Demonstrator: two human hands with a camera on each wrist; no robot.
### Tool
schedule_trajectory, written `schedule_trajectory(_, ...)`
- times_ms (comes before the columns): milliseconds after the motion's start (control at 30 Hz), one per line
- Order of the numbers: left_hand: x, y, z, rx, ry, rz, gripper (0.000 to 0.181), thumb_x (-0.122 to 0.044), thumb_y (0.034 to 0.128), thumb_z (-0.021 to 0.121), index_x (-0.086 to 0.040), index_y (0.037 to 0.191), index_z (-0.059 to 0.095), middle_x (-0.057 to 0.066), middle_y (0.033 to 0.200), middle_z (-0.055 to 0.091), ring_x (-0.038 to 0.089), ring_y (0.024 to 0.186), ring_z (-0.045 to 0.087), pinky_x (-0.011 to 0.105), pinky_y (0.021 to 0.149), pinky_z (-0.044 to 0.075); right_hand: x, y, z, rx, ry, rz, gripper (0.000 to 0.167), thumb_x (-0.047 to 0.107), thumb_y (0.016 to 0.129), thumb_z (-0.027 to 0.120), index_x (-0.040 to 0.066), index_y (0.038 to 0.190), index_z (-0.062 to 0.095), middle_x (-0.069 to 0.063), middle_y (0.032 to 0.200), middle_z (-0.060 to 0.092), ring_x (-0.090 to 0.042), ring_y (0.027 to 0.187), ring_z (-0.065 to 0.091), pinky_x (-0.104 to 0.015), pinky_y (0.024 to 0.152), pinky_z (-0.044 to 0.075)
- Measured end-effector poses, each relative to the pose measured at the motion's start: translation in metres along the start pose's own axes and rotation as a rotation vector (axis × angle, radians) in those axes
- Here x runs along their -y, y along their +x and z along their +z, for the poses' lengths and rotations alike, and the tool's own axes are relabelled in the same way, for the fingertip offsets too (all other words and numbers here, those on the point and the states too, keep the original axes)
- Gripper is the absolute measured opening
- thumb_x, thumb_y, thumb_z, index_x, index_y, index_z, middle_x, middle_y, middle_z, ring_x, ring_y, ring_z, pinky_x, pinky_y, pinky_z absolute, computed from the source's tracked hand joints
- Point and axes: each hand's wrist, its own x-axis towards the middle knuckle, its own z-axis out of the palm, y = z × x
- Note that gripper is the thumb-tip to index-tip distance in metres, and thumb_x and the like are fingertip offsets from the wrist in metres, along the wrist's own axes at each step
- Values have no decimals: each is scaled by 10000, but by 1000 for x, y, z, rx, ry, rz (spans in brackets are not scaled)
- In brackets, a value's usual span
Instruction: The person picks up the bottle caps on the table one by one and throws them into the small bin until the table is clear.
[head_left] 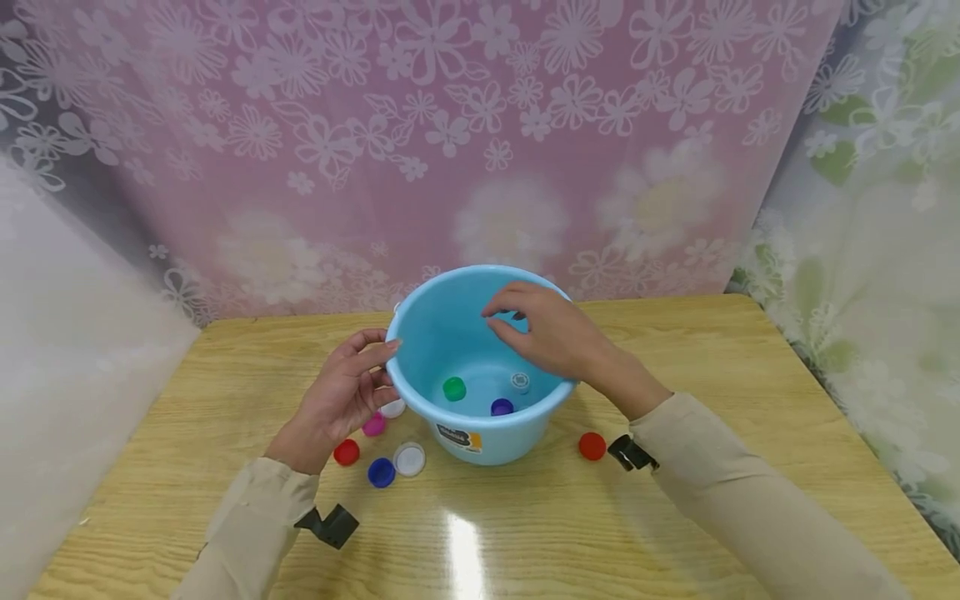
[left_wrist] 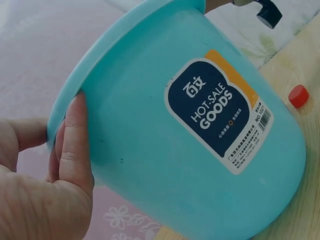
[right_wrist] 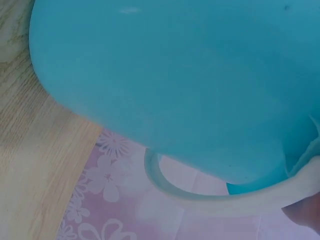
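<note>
A light blue plastic bucket (head_left: 487,437) with a label stands on the wooden table. My left hand (head_left: 347,392) grips its rim at the left, thumb over the edge and fingers (left_wrist: 75,142) against the outer wall. My right hand (head_left: 555,332) reaches over the right rim, fingers bent above the inside, with a gap between thumb and forefinger and nothing seen in it. Inside the bucket lie a green bottle cap (head_left: 453,388), a purple cap (head_left: 502,407) and a pale cap (head_left: 520,382). The right wrist view shows the bucket's outside and its white handle (right_wrist: 220,204).
Left of the bucket lie a red cap (head_left: 347,452), a pink cap (head_left: 374,425), a blue cap (head_left: 381,472), a white cap (head_left: 409,459) and another white cap (head_left: 392,408) partly hidden. Another red cap (head_left: 592,446) lies to the right. A flowered curtain (head_left: 450,167) hangs behind the table.
</note>
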Motion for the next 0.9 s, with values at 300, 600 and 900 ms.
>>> schedule_trajectory(300, 0, 3, 0, -21, 29, -16, 276, -97, 958, 580, -69, 1172, 408, 91, 820, 596, 166, 608, 638, 298, 604, 576, -10, -8, -5, -154, 116, -83, 183, 99, 931, 616, 77, 1105, 666, -45, 1091, 629, -141, 950, 612, -303, 828, 528)
schedule_trajectory(600, -2, 1, -1, -6, 16, -13, 303, -102, 958, 582, -60, 1188, 390, 92, 821, 605, 165, 612, 647, 288, 593, 573, -22, -40, -24, -274, 89, -40, 216, 64, 922, 623, 71, 1135, 661, -43, 1176, 596, -171, 963, 602, -356, 803, 537)
schedule_trajectory(900, -1, 1, -1, -8, 15, -12, 265, -104, 962, 576, -65, 1162, 406, 75, 805, 610, 162, 606, 643, 289, 591, 574, -43, -77, -35, -345, 29, -40, 214, 11, 890, 640, 54, 1098, 664, 7, 1087, 622, -116, 917, 579, -240, 780, 499)
